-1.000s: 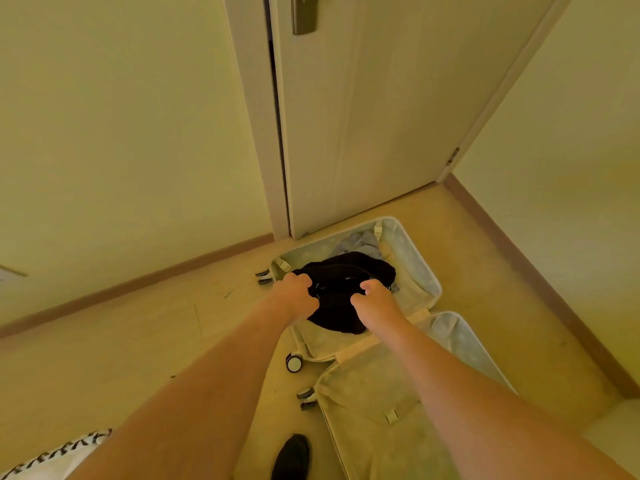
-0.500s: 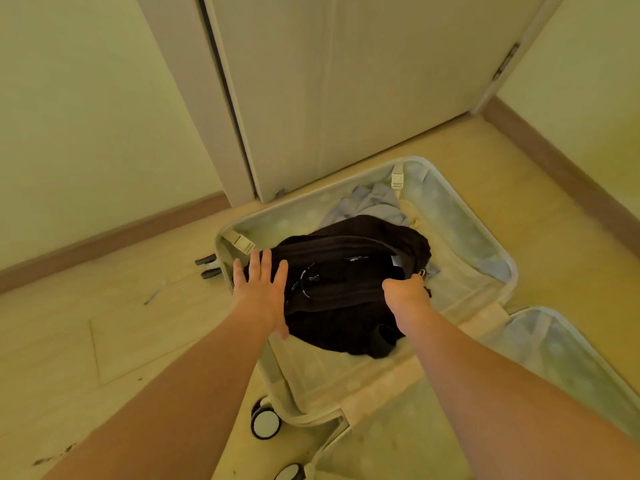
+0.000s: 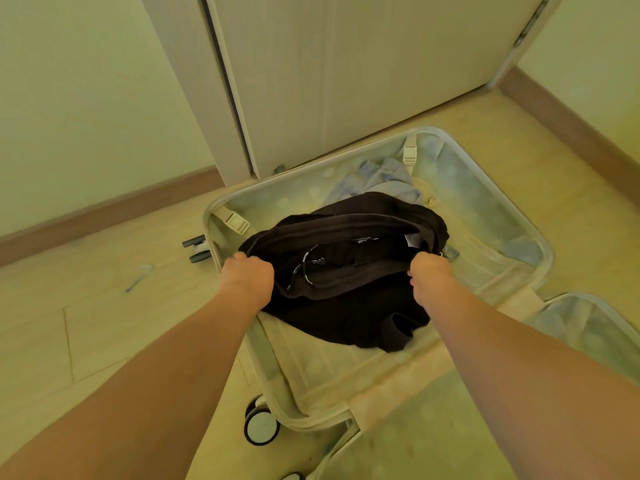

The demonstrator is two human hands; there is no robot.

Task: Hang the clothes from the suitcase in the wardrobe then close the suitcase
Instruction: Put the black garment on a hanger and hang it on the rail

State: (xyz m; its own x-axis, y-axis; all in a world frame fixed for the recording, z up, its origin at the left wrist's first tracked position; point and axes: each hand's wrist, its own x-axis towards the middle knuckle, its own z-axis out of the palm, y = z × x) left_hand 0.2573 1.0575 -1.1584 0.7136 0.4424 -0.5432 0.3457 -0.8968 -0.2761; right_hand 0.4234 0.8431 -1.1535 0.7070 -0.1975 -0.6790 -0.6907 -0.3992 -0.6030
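A person's bare forearms reach forward and down over an open suitcase [image 3: 498, 220] lying flat on a pale wood floor [image 3: 104, 327], one wheel [image 3: 261, 426] nearest the camera. The left hand [image 3: 247, 278] and right hand [image 3: 431, 275], set apart, each grip an edge of a dark garment [image 3: 346, 271] bunched in the suitcase's far half. A light blue garment [image 3: 377, 178] lies behind it. Bare floor lies to the left; a closed door [image 3: 346, 74] stands just beyond the suitcase rim.
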